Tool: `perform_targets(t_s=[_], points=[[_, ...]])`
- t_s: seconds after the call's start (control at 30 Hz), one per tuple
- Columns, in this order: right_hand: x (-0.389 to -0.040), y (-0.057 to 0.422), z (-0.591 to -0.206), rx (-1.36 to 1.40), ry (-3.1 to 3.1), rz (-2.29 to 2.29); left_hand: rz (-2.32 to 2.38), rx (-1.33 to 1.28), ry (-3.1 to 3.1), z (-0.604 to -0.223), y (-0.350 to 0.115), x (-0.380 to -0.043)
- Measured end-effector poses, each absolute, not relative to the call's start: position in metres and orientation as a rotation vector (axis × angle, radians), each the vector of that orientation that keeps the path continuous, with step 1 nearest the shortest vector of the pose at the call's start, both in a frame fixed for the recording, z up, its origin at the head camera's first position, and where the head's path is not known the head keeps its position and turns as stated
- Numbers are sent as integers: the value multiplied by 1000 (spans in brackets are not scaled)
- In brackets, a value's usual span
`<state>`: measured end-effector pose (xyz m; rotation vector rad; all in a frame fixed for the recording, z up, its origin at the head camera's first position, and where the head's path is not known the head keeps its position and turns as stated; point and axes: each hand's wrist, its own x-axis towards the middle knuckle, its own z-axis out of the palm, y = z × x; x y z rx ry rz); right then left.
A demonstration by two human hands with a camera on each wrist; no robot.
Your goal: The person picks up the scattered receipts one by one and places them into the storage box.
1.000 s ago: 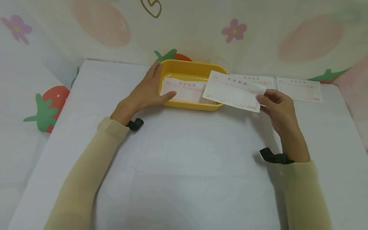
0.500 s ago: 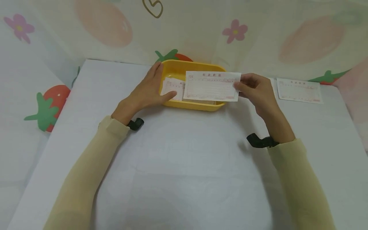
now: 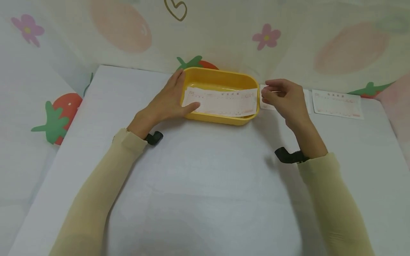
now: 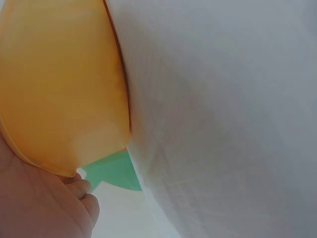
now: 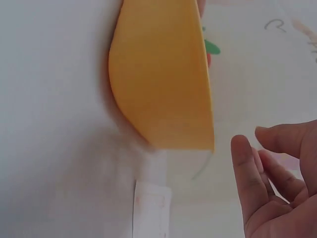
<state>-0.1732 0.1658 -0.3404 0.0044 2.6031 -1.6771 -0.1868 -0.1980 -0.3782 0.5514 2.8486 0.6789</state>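
Note:
A yellow plastic basket [image 3: 221, 79] stands at the back of the table in the head view, with printed paper receipts inside. The topmost receipt [image 3: 232, 103] lies flat toward its right end and overlaps another at the left. My left hand [image 3: 166, 101] holds the basket's left end, thumb over the front rim and fingers at the back corner. In the left wrist view, fingertips [image 4: 81, 191] bend round the rim. Just beyond the basket's right end hovers my right hand [image 3: 285, 101], holding nothing. The right wrist view has its thumb and index finger apart, the other fingers loosely bent.
One receipt [image 3: 337, 103] lies on the white table [image 3: 205, 185] at the back right. Another receipt [image 3: 266, 103] lies just right of the basket, partly hidden by my right hand. A patterned cloth [image 3: 230, 46] rises behind the table's back edge.
My right hand has moved left, bringing a receipt over the basket, and has let it go. That receipt now lies inside. My left hand has stayed on the basket's left end.

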Motion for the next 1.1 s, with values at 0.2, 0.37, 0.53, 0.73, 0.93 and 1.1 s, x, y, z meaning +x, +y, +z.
perform_targets(t_s=[0.2,0.37,0.53,0.73,0.93,1.1], points=[[-167,190,-342,81,2641,-1673,681,552,2848,-378,-199,-186],[-163,213,-350,149,2680,-1629,671,543,2855,-379,-200,-185],[-161,233,-360,171,2723,-1557,660,542,2863,-380,-202,-184],[-162,248,-366,142,2789,-1449,652,527,2871,-380,-206,-182],[-166,262,-369,120,2847,-1292,660,506,2864,-381,-205,-182],[-167,269,-378,113,2856,-1226,663,533,2857,-381,-204,-182]])
